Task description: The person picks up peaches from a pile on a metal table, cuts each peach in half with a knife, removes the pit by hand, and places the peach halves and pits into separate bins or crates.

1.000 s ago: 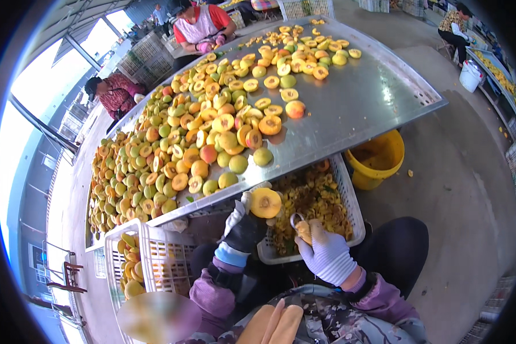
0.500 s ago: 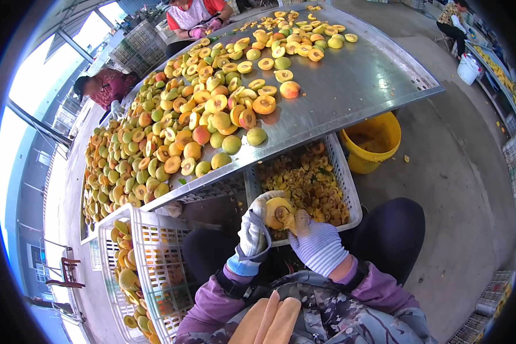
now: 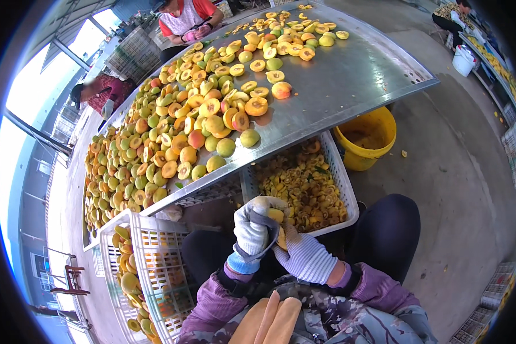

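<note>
My left hand (image 3: 253, 228), in a whitish work glove, is closed round a yellow peach half (image 3: 276, 215). Against that fruit rests my right hand (image 3: 307, 255) in a striped knit glove, its fingers curled together; what they grip is hidden. Both hands are over my lap, by the near edge of a white plastic crate (image 3: 350, 200) holding peach scraps and pit pieces (image 3: 304, 189). Beyond them, a metal table (image 3: 350, 86) carries a large heap of halved peaches (image 3: 155, 143), some cut side up.
At my left stands a white slatted crate (image 3: 160, 252) with more peach halves (image 3: 129, 281). A yellow bucket (image 3: 352, 157) is under the table's right corner. Two people work along the table's far and left sides; another sits at the far right near a white bucket (image 3: 463, 61).
My left hand has turned, so the cut face of the peach half no longer faces up. My right hand has moved slightly left and down against it. The view has shifted slightly.
</note>
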Action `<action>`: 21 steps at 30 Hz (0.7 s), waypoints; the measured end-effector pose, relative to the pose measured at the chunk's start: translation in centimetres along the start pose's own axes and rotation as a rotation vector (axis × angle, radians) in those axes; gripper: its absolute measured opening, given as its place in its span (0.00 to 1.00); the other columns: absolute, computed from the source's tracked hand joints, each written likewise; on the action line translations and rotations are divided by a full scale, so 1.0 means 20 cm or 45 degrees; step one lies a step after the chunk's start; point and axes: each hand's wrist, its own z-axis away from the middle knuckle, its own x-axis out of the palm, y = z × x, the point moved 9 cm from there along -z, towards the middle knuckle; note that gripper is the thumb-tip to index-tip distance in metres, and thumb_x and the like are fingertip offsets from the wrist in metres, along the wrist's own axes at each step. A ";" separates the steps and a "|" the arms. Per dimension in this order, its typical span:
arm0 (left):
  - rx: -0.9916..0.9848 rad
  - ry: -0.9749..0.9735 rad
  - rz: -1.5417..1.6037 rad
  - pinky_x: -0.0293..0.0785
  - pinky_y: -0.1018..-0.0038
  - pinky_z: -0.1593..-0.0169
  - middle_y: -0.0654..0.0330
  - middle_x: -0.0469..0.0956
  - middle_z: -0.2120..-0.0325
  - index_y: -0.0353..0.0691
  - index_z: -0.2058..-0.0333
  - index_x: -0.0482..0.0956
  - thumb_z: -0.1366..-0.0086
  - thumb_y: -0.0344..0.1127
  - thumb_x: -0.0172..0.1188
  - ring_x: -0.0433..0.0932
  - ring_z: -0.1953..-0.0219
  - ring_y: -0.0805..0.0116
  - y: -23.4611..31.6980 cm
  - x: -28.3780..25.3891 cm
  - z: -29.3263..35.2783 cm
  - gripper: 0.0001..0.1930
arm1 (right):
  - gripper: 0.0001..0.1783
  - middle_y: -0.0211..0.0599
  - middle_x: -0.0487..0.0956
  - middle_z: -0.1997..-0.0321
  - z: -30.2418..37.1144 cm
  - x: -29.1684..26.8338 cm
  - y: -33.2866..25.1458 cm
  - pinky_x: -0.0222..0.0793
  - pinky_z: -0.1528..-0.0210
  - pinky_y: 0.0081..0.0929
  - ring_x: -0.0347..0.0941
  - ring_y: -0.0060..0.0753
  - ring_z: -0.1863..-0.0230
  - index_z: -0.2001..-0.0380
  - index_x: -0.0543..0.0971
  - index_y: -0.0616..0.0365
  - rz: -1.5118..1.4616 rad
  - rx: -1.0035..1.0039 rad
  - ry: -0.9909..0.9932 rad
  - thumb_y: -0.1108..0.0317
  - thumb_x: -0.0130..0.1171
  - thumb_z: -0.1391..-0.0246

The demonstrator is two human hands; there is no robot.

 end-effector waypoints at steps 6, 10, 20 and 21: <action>-0.166 -0.404 0.099 0.72 0.79 0.69 0.58 0.80 0.77 0.32 0.70 0.80 0.39 0.56 0.57 0.77 0.75 0.74 -0.02 0.10 -0.04 0.27 | 0.12 0.45 0.72 0.84 0.01 0.02 0.00 0.67 0.82 0.35 0.70 0.42 0.85 0.67 0.71 0.62 -0.923 0.066 -0.326 0.63 0.56 0.45; -0.139 -0.341 0.650 0.73 0.74 0.72 0.56 0.75 0.80 0.34 0.69 0.74 0.38 0.66 0.45 0.75 0.76 0.63 -0.07 0.17 -0.05 0.33 | 0.14 0.28 0.68 0.86 0.09 0.18 0.01 0.58 0.87 0.16 0.62 0.18 0.89 0.74 0.70 0.56 -1.633 0.393 -0.739 0.58 0.54 0.41; 0.354 1.422 -1.125 0.75 0.72 0.62 0.59 0.81 0.69 0.35 0.64 0.80 0.37 0.32 0.54 0.79 0.69 0.66 0.62 -1.30 0.60 0.09 | 0.08 0.26 0.68 0.84 0.08 0.43 0.55 0.59 0.86 0.22 0.64 0.22 0.88 0.70 0.70 0.54 -1.883 1.296 -0.204 0.62 0.53 0.44; 0.245 1.574 -1.046 0.75 0.68 0.62 0.58 0.81 0.70 0.36 0.63 0.80 0.37 0.32 0.54 0.79 0.69 0.62 0.70 -1.51 0.77 0.09 | 0.08 0.26 0.68 0.84 0.09 0.42 0.53 0.59 0.86 0.22 0.64 0.22 0.88 0.70 0.70 0.54 -1.885 1.290 -0.238 0.62 0.53 0.44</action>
